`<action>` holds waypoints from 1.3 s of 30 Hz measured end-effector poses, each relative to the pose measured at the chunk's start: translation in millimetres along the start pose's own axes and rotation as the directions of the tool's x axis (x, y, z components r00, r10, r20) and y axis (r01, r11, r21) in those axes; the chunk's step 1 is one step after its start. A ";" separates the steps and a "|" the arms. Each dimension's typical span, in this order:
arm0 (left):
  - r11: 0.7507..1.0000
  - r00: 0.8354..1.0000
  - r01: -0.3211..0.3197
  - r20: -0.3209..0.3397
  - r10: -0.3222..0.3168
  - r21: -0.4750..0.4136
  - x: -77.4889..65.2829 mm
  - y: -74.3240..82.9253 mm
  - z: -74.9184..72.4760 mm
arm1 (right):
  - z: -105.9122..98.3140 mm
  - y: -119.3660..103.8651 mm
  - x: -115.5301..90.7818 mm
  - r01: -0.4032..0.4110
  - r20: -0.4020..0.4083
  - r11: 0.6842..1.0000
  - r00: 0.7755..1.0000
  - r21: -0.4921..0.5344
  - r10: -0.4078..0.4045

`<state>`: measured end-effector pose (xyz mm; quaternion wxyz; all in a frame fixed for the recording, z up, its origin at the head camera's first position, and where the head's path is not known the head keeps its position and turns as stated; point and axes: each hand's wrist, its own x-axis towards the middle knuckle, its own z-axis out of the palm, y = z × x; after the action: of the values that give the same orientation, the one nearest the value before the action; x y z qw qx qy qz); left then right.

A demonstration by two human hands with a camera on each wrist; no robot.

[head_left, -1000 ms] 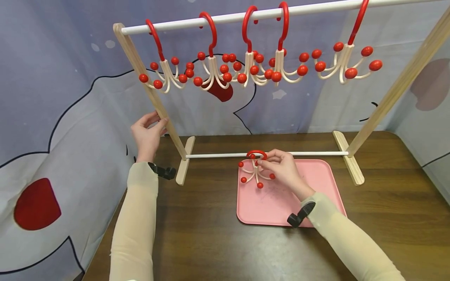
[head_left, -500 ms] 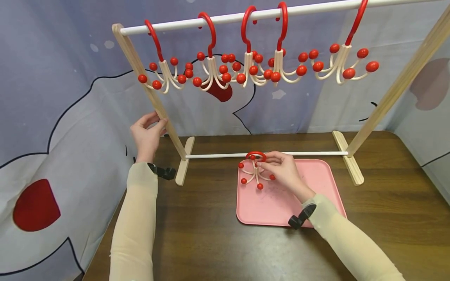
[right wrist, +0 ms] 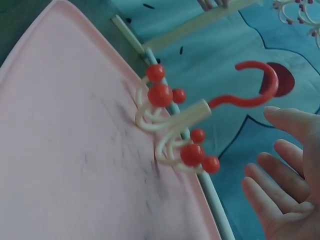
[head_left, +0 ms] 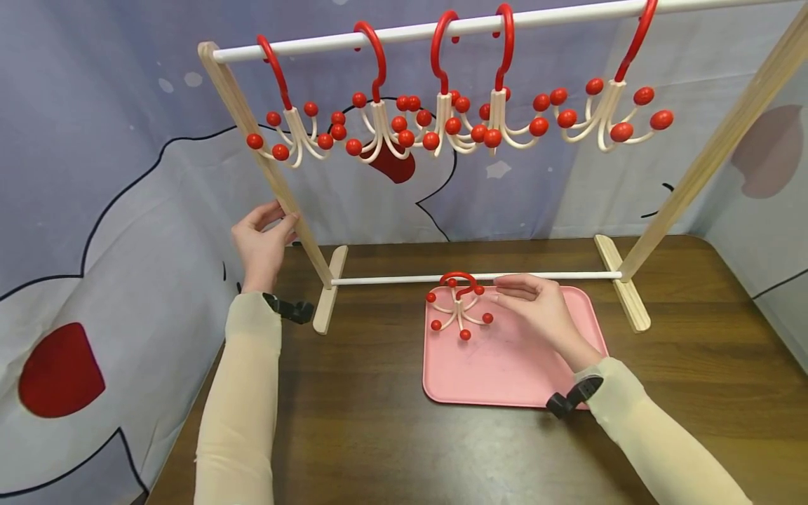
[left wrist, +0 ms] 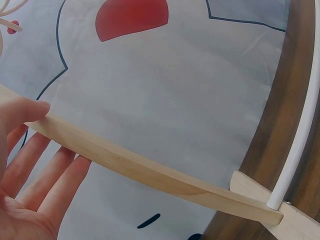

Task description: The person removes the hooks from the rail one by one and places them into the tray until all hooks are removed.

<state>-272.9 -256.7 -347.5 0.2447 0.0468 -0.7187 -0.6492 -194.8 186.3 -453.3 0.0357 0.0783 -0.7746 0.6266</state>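
Observation:
A small hanger (head_left: 458,307) with a red hook and several pale curved arms tipped with red balls stands upright on the pink tray (head_left: 486,393). My right hand (head_left: 546,312) is just right of it, apart from the hook, fingers extended and holding nothing. In the right wrist view a gap shows between the thumb and the hanger's red hook (right wrist: 270,90). At the left, my left hand (head_left: 261,245) holds the wooden side post (head_left: 310,245) of the rack. The left wrist view shows the thumb on one edge of that post (left wrist: 125,161) and the fingertips against the other.
Several similar hangers, one being the rightmost hanger (head_left: 611,112), hang from the white top rail (head_left: 404,34). A thin white lower bar (head_left: 391,280) runs behind the tray. The right post (head_left: 694,179) stands on a wooden foot (head_left: 621,284). A printed curtain (head_left: 158,231) backs the brown table (head_left: 379,449).
My right hand has let go of the hanger on the tray and drawn away to the right. The hanger stays standing there. My left hand remains on the post.

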 end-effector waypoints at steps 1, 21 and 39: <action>1.000 1.000 0.001 0.000 -0.001 0.002 -0.1 0.1 -0.1 | -3.1 0.9 -1.6 -0.004 -0.006 1.000 1.000 -0.008 0.004; 1.000 1.000 -0.008 -0.007 0.008 0.003 0.1 0.6 0.1 | -64.3 21.3 -26.0 -0.026 -0.144 0.998 0.989 -0.063 0.016; 1.000 1.000 -0.011 -0.011 0.012 0.010 0.8 -0.7 -0.2 | -122.9 -46.3 -13.0 0.167 -0.352 0.959 0.933 0.231 -0.077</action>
<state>-273.8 -257.3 -347.9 0.2521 0.0475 -0.7210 -0.6438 -179.5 297.9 -384.5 0.1974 0.0214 -0.6626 0.7222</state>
